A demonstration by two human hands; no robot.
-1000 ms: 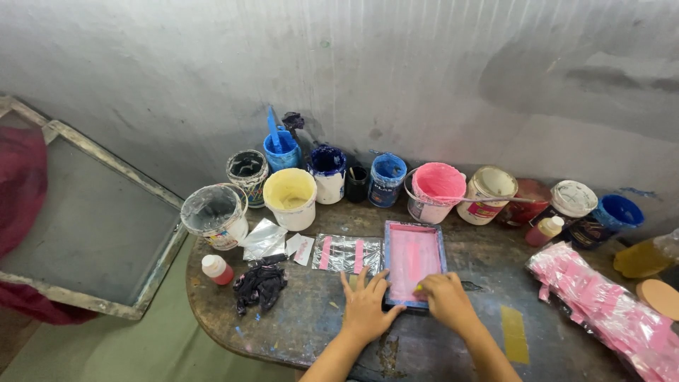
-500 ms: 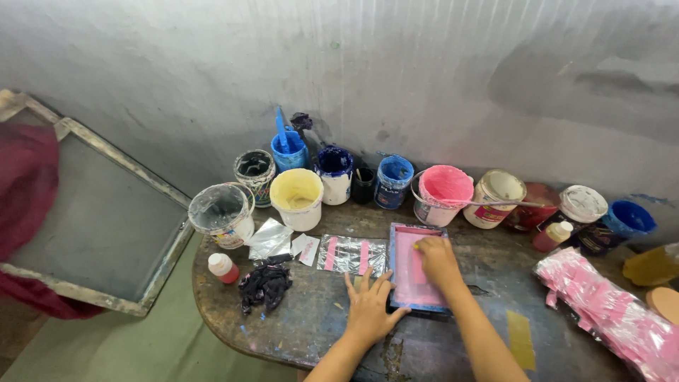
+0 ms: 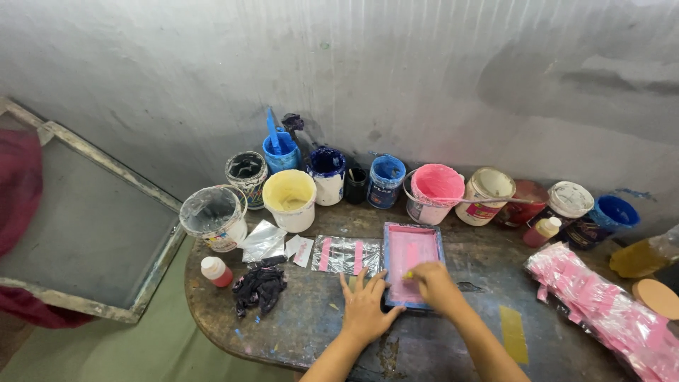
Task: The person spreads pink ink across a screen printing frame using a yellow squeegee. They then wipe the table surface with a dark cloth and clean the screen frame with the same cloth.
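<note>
A small blue-framed printing screen point(image 3: 412, 244) smeared with pink ink lies flat on the worn tabletop point(image 3: 311, 332). My left hand point(image 3: 364, 305) rests flat with fingers spread, its fingertips touching the frame's near left corner. My right hand point(image 3: 436, 284) sits on the near end of the pink mesh. Its fingers are curled around a small scraper, of which only a yellowish tip point(image 3: 409, 274) shows. Left of the screen lies a clear sheet with pink strips point(image 3: 345, 255).
Paint tubs line the wall: grey-white point(image 3: 214, 215), yellow point(image 3: 289, 198), dark blue point(image 3: 327, 173), blue point(image 3: 387, 178), pink point(image 3: 433, 191). A dark rag point(image 3: 258, 288) and a small red bottle point(image 3: 216, 271) lie left. Wrapped pink strips point(image 3: 608, 311) lie right. A large screen frame point(image 3: 85, 219) leans at left.
My right hand reached to the far part of the pink screen, then drew back toward me to its near end. My left hand stayed flat by the frame's corner.
</note>
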